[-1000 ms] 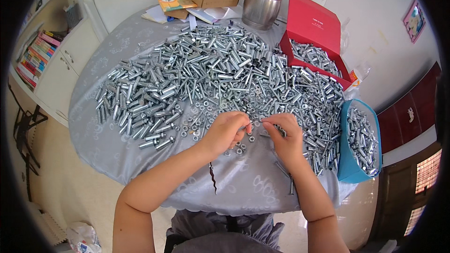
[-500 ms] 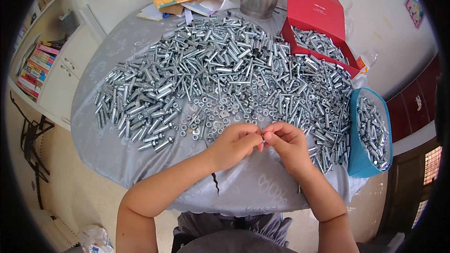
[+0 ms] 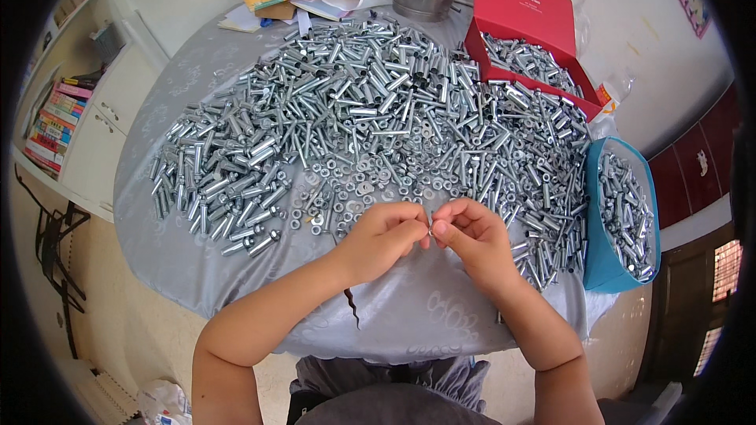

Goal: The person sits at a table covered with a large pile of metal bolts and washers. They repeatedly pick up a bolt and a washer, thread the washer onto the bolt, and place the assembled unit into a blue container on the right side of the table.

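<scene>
At the far left a shelf of books [image 3: 49,114] stands beside the round tabletop [image 3: 197,267], which wears a grey cloth with bare cloth only at its near edge. Left of centre a heap of silver sleeves and bolts [image 3: 236,181] spreads across it, thinning toward the person into loose nuts and washers [image 3: 346,189]. The left hand [image 3: 382,240] sits just in front of those washers, its grip narrow — thumb and forefinger pinched on a small metal piece [image 3: 431,227] that is held between both hands, above the bare cloth. The right hand [image 3: 472,240] meets it fingertip to fingertip, its grip likewise closed on the same piece; whether that is a nut, a washer or a bolt end is too small to tell. Further right the heap runs on to an open red box [image 3: 520,8] of finished parts at the back, and a blue bin [image 3: 606,267] of them hangs at the tabletop's right edge. The likely slip, as I judge it, is the tiny piece dropping from such a fine pinch — it would vanish among identical hardware, or roll off the near edge into the lap. A forearm brushing the pile could also push parts over the edge.
</scene>
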Demonstrator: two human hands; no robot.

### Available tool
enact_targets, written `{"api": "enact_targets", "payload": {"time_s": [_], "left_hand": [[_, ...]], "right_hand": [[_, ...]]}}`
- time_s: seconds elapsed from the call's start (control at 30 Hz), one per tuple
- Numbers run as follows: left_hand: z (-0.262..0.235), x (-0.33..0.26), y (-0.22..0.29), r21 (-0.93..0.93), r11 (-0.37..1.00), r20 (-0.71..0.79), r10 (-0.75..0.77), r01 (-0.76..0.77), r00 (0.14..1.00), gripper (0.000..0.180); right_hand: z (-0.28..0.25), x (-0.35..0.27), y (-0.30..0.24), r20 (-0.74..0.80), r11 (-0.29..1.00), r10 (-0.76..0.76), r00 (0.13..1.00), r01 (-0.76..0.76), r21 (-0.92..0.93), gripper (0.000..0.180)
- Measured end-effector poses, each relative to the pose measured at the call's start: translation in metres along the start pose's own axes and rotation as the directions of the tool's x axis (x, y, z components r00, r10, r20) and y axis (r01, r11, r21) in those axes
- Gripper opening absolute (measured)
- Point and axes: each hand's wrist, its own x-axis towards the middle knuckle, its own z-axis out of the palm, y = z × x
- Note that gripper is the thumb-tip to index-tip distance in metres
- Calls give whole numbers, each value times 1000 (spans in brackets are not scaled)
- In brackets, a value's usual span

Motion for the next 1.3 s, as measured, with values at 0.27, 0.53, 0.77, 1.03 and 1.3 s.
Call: {"api": "enact_targets", "payload": {"time_s": [0.27, 0.53, 0.77, 1.03, 1.3], "left_hand": [[-3, 3, -6, -93, 995, 3, -45, 45, 999, 19], [2, 2, 3, -92, 995, -60, -32, 26, 998, 23], [3, 3, 2, -39, 999, -66, -19, 17, 998, 21], [-9, 0, 17, -254, 964, -94, -110, 83, 989, 21], [-10, 2, 15, -291, 952, -90, -131, 99, 987, 15]], "right_hand": [[1, -2, 0, -28, 994, -21, 999, 18, -104, 13], [4, -2, 6, -1, 977, -122, 993, 119, -178, 19], [2, -2, 4, 49, 942, -123, 991, 132, -310, 23], [-14, 6, -18, -46, 685, -391, 919, 258, -681, 19], [-15, 9, -10, 178, 315, -408, 896, 321, -893, 19]]}}
